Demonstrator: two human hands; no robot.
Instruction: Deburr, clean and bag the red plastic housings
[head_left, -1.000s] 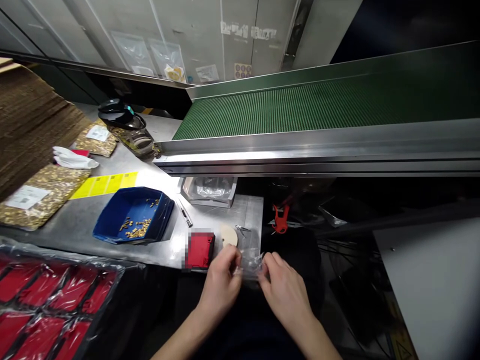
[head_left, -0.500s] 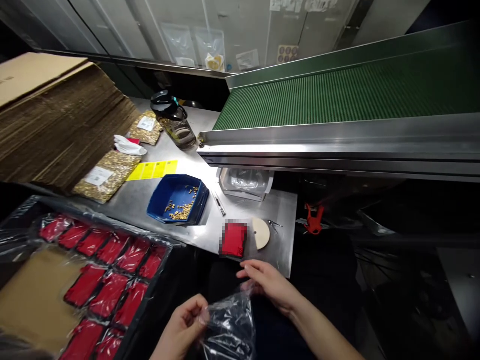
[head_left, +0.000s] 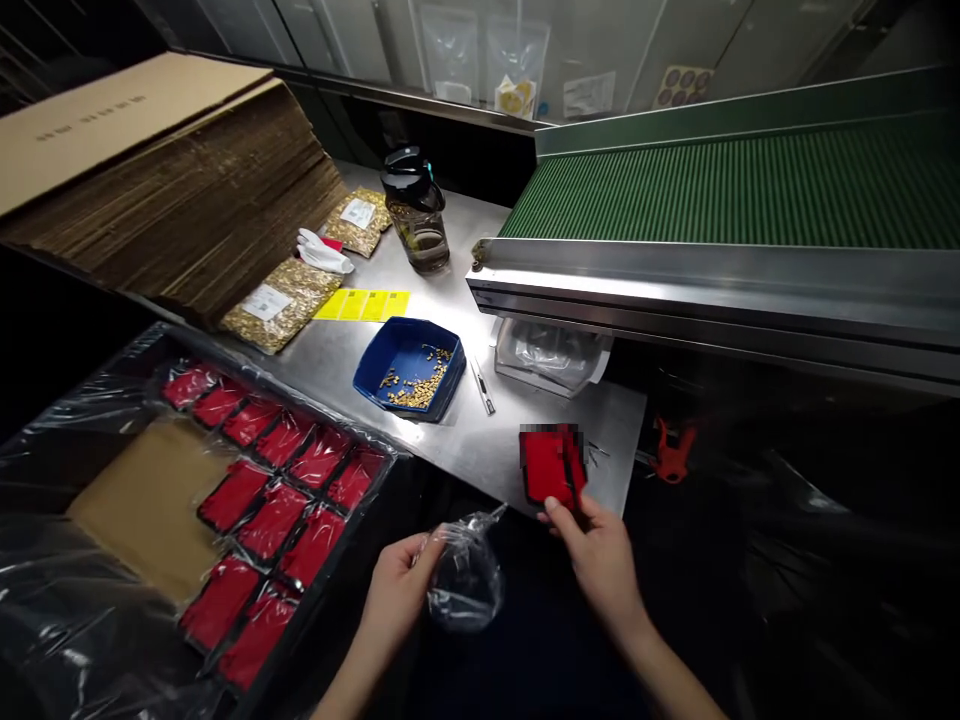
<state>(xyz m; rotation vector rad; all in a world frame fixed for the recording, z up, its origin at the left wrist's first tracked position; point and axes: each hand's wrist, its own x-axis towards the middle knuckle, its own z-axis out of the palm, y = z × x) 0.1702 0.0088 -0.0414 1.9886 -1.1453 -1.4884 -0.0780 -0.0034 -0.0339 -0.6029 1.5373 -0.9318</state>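
Note:
My left hand (head_left: 401, 588) pinches the rim of a clear plastic bag (head_left: 466, 585), which hangs open-mouthed in front of my lap. In my right hand (head_left: 600, 560) is a red fabric piece with black edges (head_left: 546, 468), gripped at its lower edge between thumb and fingers. It is held at the near edge of the metal table (head_left: 480, 450); its top is blurred out. Left of my hands, a lined box (head_left: 341, 560) contains several similar red pieces, bagged in rows, beside a bare cardboard sheet (head_left: 154, 500).
A blue bin (head_left: 371, 375) with small golden parts stands on the table beside a utility knife (head_left: 482, 388). Behind are a water bottle (head_left: 420, 225), gold-filled bags (head_left: 289, 295) and stacked cardboard (head_left: 225, 190). A green conveyor (head_left: 697, 190) rises at right, above a tray of clear bags (head_left: 551, 350).
My right hand has left the plastic bag and taken hold of the red fabric piece from the table. The bag's mouth has opened wider in my left hand. The view has shifted left.

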